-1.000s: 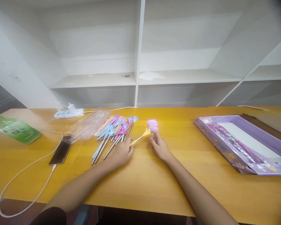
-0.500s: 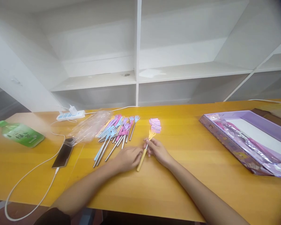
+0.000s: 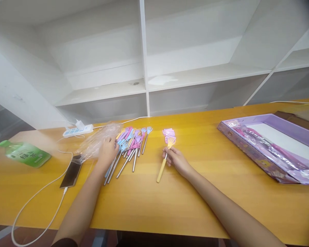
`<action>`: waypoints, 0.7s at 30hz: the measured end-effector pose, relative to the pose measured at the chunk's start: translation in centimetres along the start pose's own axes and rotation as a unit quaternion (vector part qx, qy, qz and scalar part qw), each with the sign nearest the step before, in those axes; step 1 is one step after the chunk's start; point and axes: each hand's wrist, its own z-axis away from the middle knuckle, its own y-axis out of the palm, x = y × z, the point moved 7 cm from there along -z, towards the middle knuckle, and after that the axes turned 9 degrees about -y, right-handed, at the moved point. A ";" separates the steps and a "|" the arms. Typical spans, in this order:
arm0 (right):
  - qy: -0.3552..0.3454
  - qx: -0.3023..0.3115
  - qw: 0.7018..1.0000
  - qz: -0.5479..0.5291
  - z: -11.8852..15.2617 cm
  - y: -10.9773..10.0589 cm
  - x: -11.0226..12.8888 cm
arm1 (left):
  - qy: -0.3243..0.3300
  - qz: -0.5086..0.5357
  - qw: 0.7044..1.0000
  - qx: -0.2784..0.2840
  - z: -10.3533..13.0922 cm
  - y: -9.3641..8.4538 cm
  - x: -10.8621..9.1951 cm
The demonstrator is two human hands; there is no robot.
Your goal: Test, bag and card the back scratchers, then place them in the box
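My right hand (image 3: pixel 179 161) holds a small back scratcher (image 3: pixel 161 170) by its metal neck. Its head is a yellow hand shape, its handle yellow too. Just beyond the head lie several small pink cards (image 3: pixel 169 132), fanned over each other. My left hand (image 3: pixel 109 150) is at the left edge of a pile of back scratchers (image 3: pixel 130 140) in blue, pink, purple and yellow with metal rods. Its fingers are curled down, and whatever is under the fingertips is hidden. Crumpled clear plastic bags (image 3: pixel 92 142) lie right beside that hand.
At left are a green bottle (image 3: pixel 28 153) on its side, a phone (image 3: pixel 71 173) with a white cable (image 3: pixel 38 190), and a power strip (image 3: pixel 78 130). A purple box (image 3: pixel 249 151) with wrapped pink items stands at right. White shelves (image 3: pixel 105 89) rise behind the table.
My left hand has moved away from the yellow back scratcher, left and farther back, to the pile's edge. The right hand still holds the back scratcher. The view has shifted slightly.
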 end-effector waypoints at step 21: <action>-0.018 -0.024 0.999 0.037 -0.1 -0.6 0.3 | 0.087 0.226 0.970 -0.020 0.7 -2.9 -1.4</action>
